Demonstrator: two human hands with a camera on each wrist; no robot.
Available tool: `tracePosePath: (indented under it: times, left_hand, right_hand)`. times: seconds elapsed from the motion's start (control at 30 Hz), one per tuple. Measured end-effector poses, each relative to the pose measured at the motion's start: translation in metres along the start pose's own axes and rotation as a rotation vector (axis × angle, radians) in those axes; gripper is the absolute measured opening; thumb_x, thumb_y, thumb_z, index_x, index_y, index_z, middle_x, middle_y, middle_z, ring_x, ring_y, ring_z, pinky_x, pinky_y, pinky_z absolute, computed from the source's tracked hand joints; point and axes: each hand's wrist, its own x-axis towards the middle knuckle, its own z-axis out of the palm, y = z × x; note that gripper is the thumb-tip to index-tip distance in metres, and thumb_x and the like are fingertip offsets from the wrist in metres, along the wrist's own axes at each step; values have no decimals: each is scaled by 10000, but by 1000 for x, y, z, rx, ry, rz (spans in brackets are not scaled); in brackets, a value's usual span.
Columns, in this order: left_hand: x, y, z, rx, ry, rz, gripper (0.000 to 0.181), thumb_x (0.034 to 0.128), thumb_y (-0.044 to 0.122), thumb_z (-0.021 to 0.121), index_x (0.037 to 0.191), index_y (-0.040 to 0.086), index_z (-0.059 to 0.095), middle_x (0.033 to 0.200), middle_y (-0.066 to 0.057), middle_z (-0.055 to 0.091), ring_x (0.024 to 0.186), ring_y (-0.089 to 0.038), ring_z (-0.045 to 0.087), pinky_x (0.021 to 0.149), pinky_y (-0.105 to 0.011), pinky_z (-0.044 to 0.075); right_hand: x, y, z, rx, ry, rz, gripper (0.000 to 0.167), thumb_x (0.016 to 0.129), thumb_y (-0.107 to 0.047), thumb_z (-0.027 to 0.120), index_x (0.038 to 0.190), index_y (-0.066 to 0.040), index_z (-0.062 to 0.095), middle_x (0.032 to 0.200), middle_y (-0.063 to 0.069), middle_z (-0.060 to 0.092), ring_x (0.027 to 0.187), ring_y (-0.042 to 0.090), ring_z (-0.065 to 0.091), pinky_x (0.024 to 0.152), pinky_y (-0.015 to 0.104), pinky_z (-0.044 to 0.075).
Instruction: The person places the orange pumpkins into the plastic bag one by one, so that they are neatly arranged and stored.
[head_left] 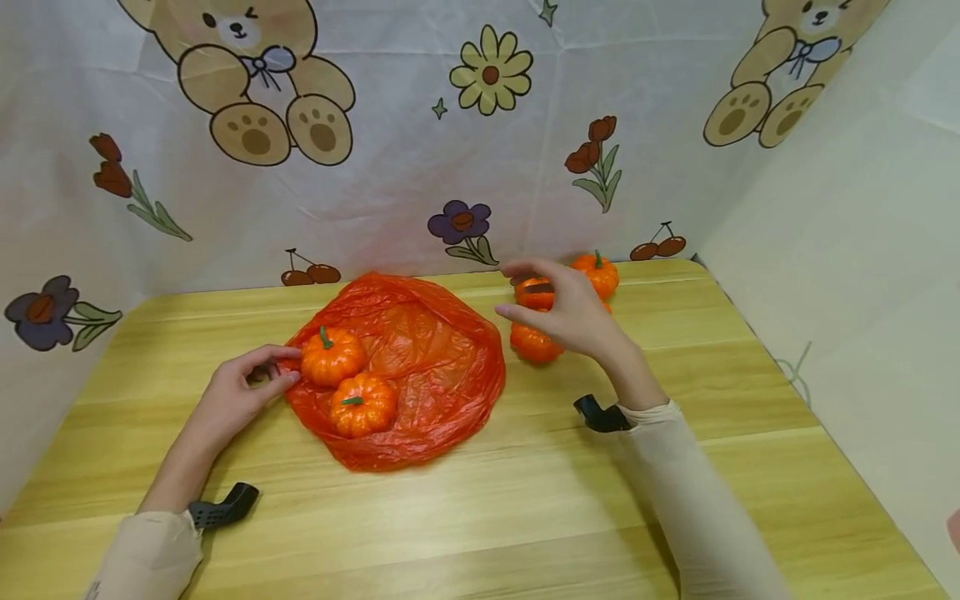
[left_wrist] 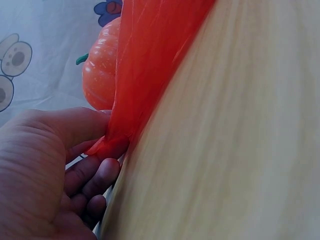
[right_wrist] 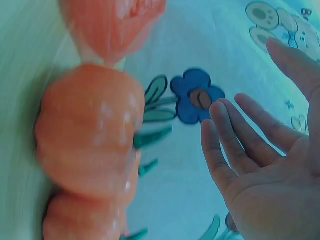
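A red plastic bag (head_left: pixel 442 367) lies spread on the table with two small orange pumpkins inside it, one (head_left: pixel 332 357) behind the other (head_left: pixel 363 406). My left hand (head_left: pixel 243 392) pinches the bag's left edge between thumb and fingers, and the left wrist view shows the gathered red film (left_wrist: pixel 120 135) there. Over a cluster of several more pumpkins hovers my right hand (head_left: pixel 566 308), its fingers spread and holding nothing. In the right wrist view a gap separates that hand (right_wrist: pixel 270 160) from the nearest pumpkin (right_wrist: pixel 92 140). The hand partly hides the cluster in the head view.
The wooden table (head_left: pixel 480 525) ends at a white cloth backdrop (head_left: pixel 390 192) printed with bears and flowers. A pale wall (head_left: pixel 847 233) borders the right side. At the back right stands one pumpkin (head_left: pixel 596 275) with its green stem upward. Each wrist bears a black mount.
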Motion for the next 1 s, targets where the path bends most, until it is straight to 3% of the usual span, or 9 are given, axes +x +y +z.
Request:
tracePosePath:
  times: [0.27, 0.6, 0.83, 1.0]
  left_hand:
    - [-3, -2, -1, 3, 4, -14, 305, 1001, 247, 751, 1281, 129, 726, 949, -46, 603, 842, -136, 514, 701, -245, 408]
    - [1, -2, 0, -6, 2, -6, 306, 1001, 245, 751, 1286, 137, 727, 951, -43, 606, 842, -137, 516, 696, -249, 406]
    - [1, -2, 0, -3, 0, 0, 297, 1001, 242, 751, 1279, 139, 730, 947, -41, 606, 842, -139, 514, 695, -253, 403]
    - [0, -1, 0, 1, 9, -3, 285, 1005, 248, 746, 1267, 137, 733, 938, -39, 605, 836, -138, 514, 697, -248, 406]
  right_hand:
    - [-10, 23, -25, -22, 56, 29, 506, 937, -254, 826, 1363, -48, 649, 1357, 172, 658, 1239, 375, 636, 1079, 574, 497]
    - [-33, 50, -65, -100, 112, 111, 479, 959, -260, 802, 1369, -73, 639, 1368, 120, 659, 1252, 356, 619, 1102, 586, 465]
    - [-43, 65, -79, -167, 127, 162, 479, 963, -259, 795, 1371, -60, 642, 1349, 157, 668, 1228, 324, 620, 1062, 434, 518]
    - [-43, 74, -78, -170, 106, 177, 472, 966, -280, 790, 1352, -43, 655, 1351, 154, 668, 1236, 351, 627, 1052, 565, 511]
